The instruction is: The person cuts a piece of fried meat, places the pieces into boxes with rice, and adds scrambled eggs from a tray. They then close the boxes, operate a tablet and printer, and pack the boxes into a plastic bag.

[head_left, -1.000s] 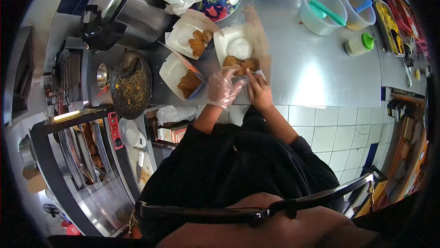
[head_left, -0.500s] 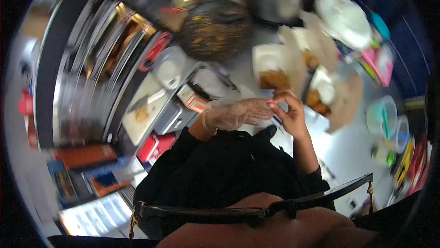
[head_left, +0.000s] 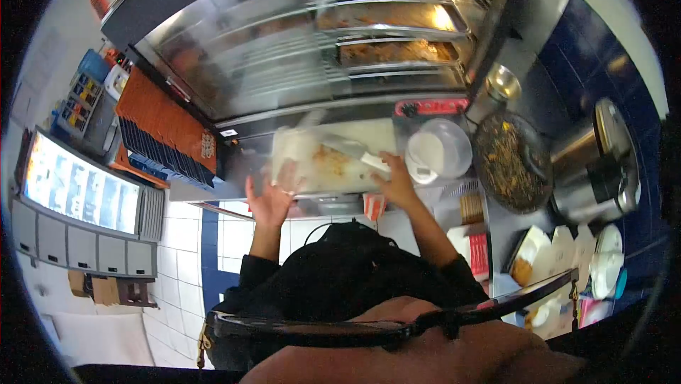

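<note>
My left hand [head_left: 272, 196] is spread open, palm up, at the near left edge of a white cutting board [head_left: 379, 132]. A blurred, whitish, see-through shape [head_left: 296, 146] lies just beyond its fingertips; I cannot make out what it is. My right hand [head_left: 399, 182] has its thumb and index finger apart on either side of the handle end of a knife [head_left: 374, 162]. The knife rests on the board, its blade pointing left beside brownish crumbs [head_left: 328, 162]. No glove shows on my right hand, and none is plain on my left.
Beyond the board stands a glass cabinet with trays of food [head_left: 397, 52]. A clear round tub [head_left: 457, 146] is right of the knife, then a dark stone bowl [head_left: 500, 185] and a steel pot [head_left: 574, 203]. Open food boxes [head_left: 560, 249] sit at lower right.
The view has swung left from the food boxes to the cutting board and cabinet. My hands have moved apart. The clear glove earlier on my left hand no longer plainly covers it.
</note>
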Demonstrator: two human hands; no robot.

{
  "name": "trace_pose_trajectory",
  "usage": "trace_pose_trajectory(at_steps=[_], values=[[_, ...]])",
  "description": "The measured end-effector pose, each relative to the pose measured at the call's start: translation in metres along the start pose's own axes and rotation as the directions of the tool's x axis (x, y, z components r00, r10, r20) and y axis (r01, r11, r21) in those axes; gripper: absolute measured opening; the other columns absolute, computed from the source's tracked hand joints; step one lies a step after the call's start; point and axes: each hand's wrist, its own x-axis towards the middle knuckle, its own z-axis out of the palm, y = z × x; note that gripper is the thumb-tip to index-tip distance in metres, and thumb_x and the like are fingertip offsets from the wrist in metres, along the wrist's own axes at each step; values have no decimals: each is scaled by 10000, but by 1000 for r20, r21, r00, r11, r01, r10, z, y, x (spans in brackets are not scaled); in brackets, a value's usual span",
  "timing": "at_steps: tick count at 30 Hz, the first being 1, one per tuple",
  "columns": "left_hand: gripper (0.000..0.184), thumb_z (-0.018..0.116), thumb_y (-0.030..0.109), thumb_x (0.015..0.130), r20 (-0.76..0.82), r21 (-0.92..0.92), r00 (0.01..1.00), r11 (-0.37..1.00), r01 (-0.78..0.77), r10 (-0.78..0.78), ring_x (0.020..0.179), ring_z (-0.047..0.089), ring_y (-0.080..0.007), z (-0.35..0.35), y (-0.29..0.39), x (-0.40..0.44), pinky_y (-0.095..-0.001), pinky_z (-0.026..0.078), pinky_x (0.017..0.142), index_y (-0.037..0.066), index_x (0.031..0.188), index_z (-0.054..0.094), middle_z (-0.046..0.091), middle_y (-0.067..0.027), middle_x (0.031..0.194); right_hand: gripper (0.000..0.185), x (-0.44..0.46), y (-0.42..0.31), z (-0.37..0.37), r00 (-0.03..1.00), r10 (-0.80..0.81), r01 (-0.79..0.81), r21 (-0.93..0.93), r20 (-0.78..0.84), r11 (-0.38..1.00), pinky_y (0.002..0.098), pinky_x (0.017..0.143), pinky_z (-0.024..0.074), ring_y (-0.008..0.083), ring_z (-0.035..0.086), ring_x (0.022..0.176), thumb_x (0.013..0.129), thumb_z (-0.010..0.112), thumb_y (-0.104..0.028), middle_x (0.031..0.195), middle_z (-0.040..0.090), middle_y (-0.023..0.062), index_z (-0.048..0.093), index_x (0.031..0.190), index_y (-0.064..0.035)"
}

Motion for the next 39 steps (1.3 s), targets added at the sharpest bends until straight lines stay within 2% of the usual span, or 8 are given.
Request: trace_pose_trajectory(at_steps=[2,6,16,22,26,31,36,39], values=[[588,576,491,804,-215,-266,949,921,-284,231,1323,302,-405,-37,32,17,-614,242,1064,163,1256,394,295,-221,1429,507,18,5,45,994,97,-42,-632,52,774,503,912,372,299,461,1115,815,626,-300,1113,525,132,472,1238,-67],[504,604,438,797,-422,-350,864,830,-435,274,1301,336,-413,-52,50,34,-605,277,1053,126,1155,435,337,-221,1390,460,43,33,71,985,149,-24,-792,85,610,502,870,368,276,454,1092,797,626,-331,1083,510,116,516,1159,-68],[770,501,546,828,-262,-26,962,997,67,-72,1305,313,-412,-46,-38,57,-630,261,1037,242,1447,159,267,-166,1430,483,-3,15,30,969,-30,126,-382,246,915,462,834,370,318,473,1023,765,652,-259,1088,480,169,484,1137,-1],[736,478,447,891,-441,564,894,798,213,73,1326,317,-290,-84,-69,81,-475,237,1084,125,1464,147,293,-179,1432,459,27,24,63,929,4,192,-489,371,851,448,833,373,306,489,990,771,640,-245,1041,494,163,500,1156,-38],[501,498,344,903,-363,863,898,454,222,251,1182,477,-230,-38,-49,71,-396,332,1022,23,1287,465,517,-114,1240,424,112,-27,21,984,-164,166,-24,70,986,446,868,383,333,499,1012,783,659,-193,1066,524,164,516,1157,-54],[472,496,290,901,-382,843,854,511,165,354,1183,482,-249,-14,-43,59,-392,365,1001,24,1289,452,515,-121,1242,345,253,-97,-52,815,-297,499,344,-497,795,391,871,422,310,548,1011,825,652,-161,1085,572,178,547,1113,-3],[531,469,330,930,-410,790,818,605,98,403,1203,471,-271,1,-40,38,-401,360,1030,-35,1309,399,473,-172,1283,200,288,-112,-36,962,-211,274,637,-176,720,278,675,471,127,591,721,861,642,-184,811,654,80,634,958,-9],[538,503,290,905,-451,779,782,618,107,431,1174,482,-260,11,-41,23,-392,379,1005,-42,1314,388,488,-168,1245,199,290,-114,-26,940,-169,332,686,-295,648,255,632,456,81,554,665,854,660,-204,756,651,48,643,918,-16]])
